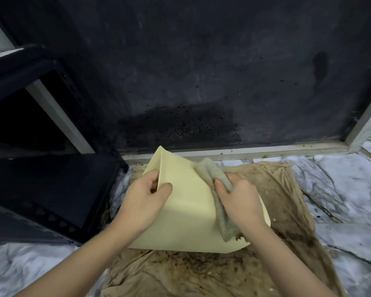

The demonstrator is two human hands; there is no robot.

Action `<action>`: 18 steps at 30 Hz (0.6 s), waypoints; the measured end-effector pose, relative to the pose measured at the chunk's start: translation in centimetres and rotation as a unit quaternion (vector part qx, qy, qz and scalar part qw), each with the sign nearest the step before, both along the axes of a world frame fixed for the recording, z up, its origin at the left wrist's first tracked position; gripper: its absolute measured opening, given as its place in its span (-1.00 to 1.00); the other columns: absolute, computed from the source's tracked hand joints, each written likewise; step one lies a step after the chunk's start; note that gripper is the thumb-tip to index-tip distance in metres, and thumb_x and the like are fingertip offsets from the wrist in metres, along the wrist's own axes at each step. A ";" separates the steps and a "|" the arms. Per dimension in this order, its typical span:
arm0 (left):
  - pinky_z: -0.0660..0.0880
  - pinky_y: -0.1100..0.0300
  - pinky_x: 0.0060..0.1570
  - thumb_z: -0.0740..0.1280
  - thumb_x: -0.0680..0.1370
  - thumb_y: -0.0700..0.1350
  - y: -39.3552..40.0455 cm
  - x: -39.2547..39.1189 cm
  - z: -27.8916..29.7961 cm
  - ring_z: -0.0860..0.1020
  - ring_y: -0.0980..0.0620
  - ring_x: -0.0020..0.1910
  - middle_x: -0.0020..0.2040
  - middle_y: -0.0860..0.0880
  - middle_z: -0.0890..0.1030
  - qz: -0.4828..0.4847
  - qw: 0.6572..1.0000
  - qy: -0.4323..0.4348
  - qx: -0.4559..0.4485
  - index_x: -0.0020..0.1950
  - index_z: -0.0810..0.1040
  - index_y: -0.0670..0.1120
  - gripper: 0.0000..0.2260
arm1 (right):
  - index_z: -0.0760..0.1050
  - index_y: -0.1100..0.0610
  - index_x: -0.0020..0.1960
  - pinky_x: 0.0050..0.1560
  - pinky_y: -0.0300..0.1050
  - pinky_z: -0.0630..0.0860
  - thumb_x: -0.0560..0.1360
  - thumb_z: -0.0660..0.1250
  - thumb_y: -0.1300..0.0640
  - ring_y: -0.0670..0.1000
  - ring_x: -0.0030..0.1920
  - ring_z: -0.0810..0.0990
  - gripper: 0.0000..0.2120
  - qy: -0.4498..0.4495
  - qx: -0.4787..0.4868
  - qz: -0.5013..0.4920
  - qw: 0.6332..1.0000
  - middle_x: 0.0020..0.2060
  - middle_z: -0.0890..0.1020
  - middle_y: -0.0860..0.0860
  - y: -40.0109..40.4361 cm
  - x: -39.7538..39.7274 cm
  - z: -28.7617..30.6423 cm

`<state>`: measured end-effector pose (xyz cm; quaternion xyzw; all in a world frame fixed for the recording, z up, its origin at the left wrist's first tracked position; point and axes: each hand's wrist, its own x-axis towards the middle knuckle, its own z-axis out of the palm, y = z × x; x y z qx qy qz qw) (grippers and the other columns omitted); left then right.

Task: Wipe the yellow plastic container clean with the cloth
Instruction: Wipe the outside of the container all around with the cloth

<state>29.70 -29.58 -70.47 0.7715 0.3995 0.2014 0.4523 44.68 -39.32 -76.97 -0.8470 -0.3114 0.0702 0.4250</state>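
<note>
Head view. The pale yellow plastic container [186, 211] is held tilted above a stained tan sheet [287, 189] spread on the marble-patterned floor [341, 189], with one pointed corner raised toward the dark wall panel [201, 61] and its lower edge close over the sheet's soiled middle. The left hand [146, 202] is closed on the container's left edge, thumb on the facing wall and fingers wrapped behind the rim. The right hand [240, 198] is clenched around a bunched grey-green cloth [214, 181], pressing it against the container's upper right edge; one end of the cloth stands above the fingers and the other trails down across the wall toward the lower right corner, where a few dark crumbs cling. A black metal shelf unit [51, 185] stands just beside the sheet's left edge, leaving little room on that side. To the right, bare floor lies open beyond the sheet. A pale frame strip [244, 150] along the base of the wall panel bounds the far edge, near the container's raised corner.
</note>
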 end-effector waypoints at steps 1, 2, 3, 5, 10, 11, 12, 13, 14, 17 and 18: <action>0.48 -0.04 -0.16 0.23 0.36 -0.05 0.3 0.0 0.1 0.59 -0.29 -0.12 -0.13 -0.24 0.66 0.006 1.000 0.011 -0.001 -0.07 0.55 -0.21 -0.72 | 0.55 0.09 0.05 -0.11 -0.02 0.49 0.52 0.18 0.02 0.08 -0.13 0.52 -0.76 0.008 -0.003 -0.008 1.000 0.01 0.58 0.06 -0.6 0.2 -0.6; 0.47 -0.01 -0.18 0.23 0.39 -0.08 0.5 0.0 0.3 0.60 -0.26 -0.14 -0.15 -0.21 0.66 0.015 1.000 0.021 0.003 -0.07 0.56 -0.19 -0.75 | 0.54 0.09 0.07 -0.11 -0.03 0.49 0.52 0.18 0.03 0.08 -0.11 0.53 -0.76 0.014 -0.005 -0.017 1.000 0.03 0.57 0.06 -1.2 0.4 -1.2; 0.45 0.01 -0.20 0.22 0.43 -0.10 0.7 0.1 0.5 0.59 -0.22 -0.18 -0.17 -0.19 0.65 0.026 0.999 0.032 0.012 -0.06 0.56 -0.20 -0.77 | 0.54 0.09 0.09 -0.11 -0.03 0.48 0.53 0.19 0.04 0.10 -0.07 0.54 -0.76 0.017 -0.009 -0.027 0.999 0.04 0.57 0.06 -1.8 0.4 -1.8; 0.38 0.05 -0.24 0.22 0.49 -0.14 0.8 0.4 0.8 0.53 -0.12 -0.28 -0.24 -0.22 0.60 0.061 0.997 0.038 0.032 -0.06 0.56 -0.26 -0.79 | 0.53 0.10 0.10 -0.14 -0.02 0.46 0.52 0.21 0.04 0.12 -0.08 0.54 -0.77 0.018 -0.009 -0.044 0.999 0.05 0.55 0.06 -3.0 0.4 -2.8; 0.51 -0.10 -0.03 0.27 0.54 -0.08 0.2 1.4 0.5 0.62 -0.13 -0.11 -0.17 -0.08 0.68 0.131 0.991 -0.018 0.037 -0.13 0.61 -0.06 -0.85 | 0.54 0.13 0.09 -0.24 -0.08 0.33 0.49 0.28 0.12 0.16 -0.15 0.53 -0.80 0.005 -0.002 -0.099 0.995 -0.13 0.48 0.01 -5.4 -0.9 -5.0; 0.51 -0.09 -0.01 0.28 0.54 -0.08 0.0 1.6 0.3 0.62 -0.11 -0.09 -0.17 -0.03 0.68 0.135 0.990 -0.029 0.041 -0.12 0.63 -0.05 -0.86 | 0.54 0.15 0.09 -0.22 -0.09 0.34 0.48 0.31 0.15 0.19 -0.12 0.55 -0.79 0.006 0.011 -0.119 0.993 -0.13 0.51 0.05 -5.7 -1.4 -5.5; 0.51 -0.08 0.00 0.29 0.54 -0.08 -0.3 1.6 0.1 0.62 -0.09 -0.08 -0.17 0.01 0.68 0.139 0.988 -0.044 0.044 -0.11 0.64 -0.03 -0.86 | 0.55 0.17 0.09 -0.21 -0.09 0.35 0.46 0.33 0.17 0.23 -0.11 0.57 -0.79 0.012 0.026 -0.139 0.990 -0.12 0.54 0.10 -6.0 -1.8 -5.9; 0.52 -0.06 0.00 0.30 0.53 -0.09 -0.5 1.7 0.0 0.63 -0.07 -0.09 -0.18 0.03 0.69 0.140 0.988 -0.056 0.044 -0.12 0.65 -0.01 -0.87 | 0.56 0.19 0.08 -0.20 -0.09 0.34 0.44 0.34 0.14 0.25 -0.10 0.58 -0.77 0.018 0.039 -0.155 0.987 -0.11 0.57 0.14 -6.1 -2.2 -6.2; 0.53 -0.06 0.00 0.31 0.52 -0.10 -0.6 1.6 -0.1 0.63 -0.07 -0.10 -0.19 0.04 0.69 0.141 0.987 -0.064 0.043 -0.16 0.65 0.03 -0.87 | 0.57 0.20 0.07 -0.20 -0.10 0.34 0.41 0.31 0.07 0.26 -0.10 0.58 -0.71 0.025 0.051 -0.165 0.985 -0.11 0.58 0.16 -6.2 -2.6 -6.3; 0.56 -0.04 -0.02 0.37 0.49 -0.10 -0.1 1.3 0.4 0.64 0.02 -0.17 -0.28 0.12 0.70 0.143 0.985 -0.090 0.042 -0.28 0.63 0.13 -0.82 | 0.57 0.17 0.06 -0.15 -0.23 0.32 0.36 0.14 -0.11 0.11 -0.05 0.56 -0.53 0.018 0.095 -0.136 0.986 -0.07 0.59 0.12 -5.5 -3.5 -5.3; 0.56 -0.02 -0.05 0.38 0.47 -0.10 0.2 1.3 0.8 0.63 0.06 -0.20 -0.32 0.15 0.69 0.141 0.984 -0.097 0.045 -0.31 0.63 0.15 -0.80 | 0.56 0.17 0.06 -0.16 -0.31 0.29 0.37 0.12 -0.10 0.03 -0.07 0.53 -0.54 0.007 0.111 -0.110 0.988 -0.07 0.59 0.09 -4.8 -4.0 -4.5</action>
